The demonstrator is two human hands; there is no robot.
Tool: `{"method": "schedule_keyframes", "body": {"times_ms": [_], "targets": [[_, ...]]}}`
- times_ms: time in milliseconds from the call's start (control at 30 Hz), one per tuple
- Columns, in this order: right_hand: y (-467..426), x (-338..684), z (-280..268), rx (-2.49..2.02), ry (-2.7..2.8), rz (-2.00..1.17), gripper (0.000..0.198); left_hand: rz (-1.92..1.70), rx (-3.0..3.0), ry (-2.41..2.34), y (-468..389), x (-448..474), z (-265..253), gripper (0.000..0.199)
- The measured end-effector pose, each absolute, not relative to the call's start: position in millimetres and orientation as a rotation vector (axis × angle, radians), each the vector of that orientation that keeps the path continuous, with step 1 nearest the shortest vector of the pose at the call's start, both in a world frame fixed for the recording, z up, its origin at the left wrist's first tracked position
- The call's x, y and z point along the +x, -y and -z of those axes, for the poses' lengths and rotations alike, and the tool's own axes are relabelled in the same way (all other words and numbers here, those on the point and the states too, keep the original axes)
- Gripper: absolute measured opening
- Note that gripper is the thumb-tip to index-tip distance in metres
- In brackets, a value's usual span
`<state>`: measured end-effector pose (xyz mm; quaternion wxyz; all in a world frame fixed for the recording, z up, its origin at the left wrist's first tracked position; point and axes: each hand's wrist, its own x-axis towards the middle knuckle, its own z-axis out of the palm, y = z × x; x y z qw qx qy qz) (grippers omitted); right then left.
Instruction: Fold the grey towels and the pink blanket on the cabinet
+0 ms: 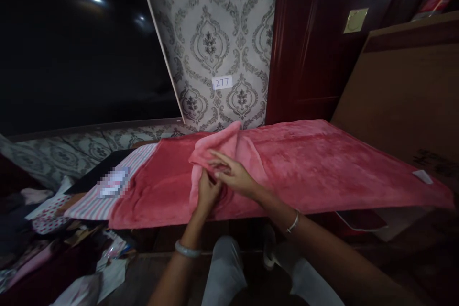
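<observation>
A pink-red plush blanket lies spread over a low surface, with its left part bunched up and a paler fold standing raised near the middle. My left hand is closed on the blanket at the lower side of this fold, its fingertips partly hidden in the cloth. Just to the right, my right hand reaches over the fold, its fingers bent and partly stretched against the fabric. Whether the right fingers pinch the cloth is hard to see. A small white tag shows at the blanket's right end.
A striped cloth sticks out under the blanket's left end, with a blurred packet on it. A large dark screen stands behind at left. A cardboard box leans at right. Mixed clothes and papers lie at lower left.
</observation>
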<state>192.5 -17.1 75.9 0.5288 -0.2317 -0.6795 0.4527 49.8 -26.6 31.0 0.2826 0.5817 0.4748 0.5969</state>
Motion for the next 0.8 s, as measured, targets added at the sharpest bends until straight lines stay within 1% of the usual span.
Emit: {"method": "schedule_keyframes", "body": {"times_ms": [67, 133, 167, 267, 333, 400, 500, 600, 700, 800], "targets": [[19, 204, -51, -0.682, 1.641, -0.978, 0.058, -1.636, 1.3, -1.203, 19, 39, -27, 0.038], [17, 232, -22, -0.947, 1.627, -0.817, 0.055, -1.63, 1.061, -1.082, 16, 24, -28, 0.033], [17, 248, -8, -1.074, 1.665, -0.729, 0.057, -1.638, 0.962, -1.014, 14, 17, -31, 0.033], [22, 286, 19, -1.252, 2.0, -0.607, 0.076, -1.778, 0.758, -0.914, 7, -7, -56, 0.033], [31, 295, 25, -1.281, 2.249, -0.606, 0.09, -1.907, 0.692, -0.887, 2, -26, -77, 0.027], [40, 294, 27, -1.321, 2.392, -0.579, 0.098, -2.006, 0.66, -0.886, -1, -48, -93, 0.022], [47, 288, 30, -1.366, 2.426, -0.467, 0.091, -2.177, 0.542, -0.935, 3, -81, -95, 0.018], [44, 286, 37, -1.363, 2.386, -0.379, 0.086, -2.282, 0.374, -0.993, 14, -103, -80, 0.021], [40, 287, 39, -1.341, 2.383, -0.326, 0.085, -2.29, 0.276, -1.035, 25, -114, -66, 0.022], [41, 283, 31, -1.373, 2.399, -0.279, 0.084, -2.224, 0.243, -1.044, 33, -115, -60, 0.012]]}}
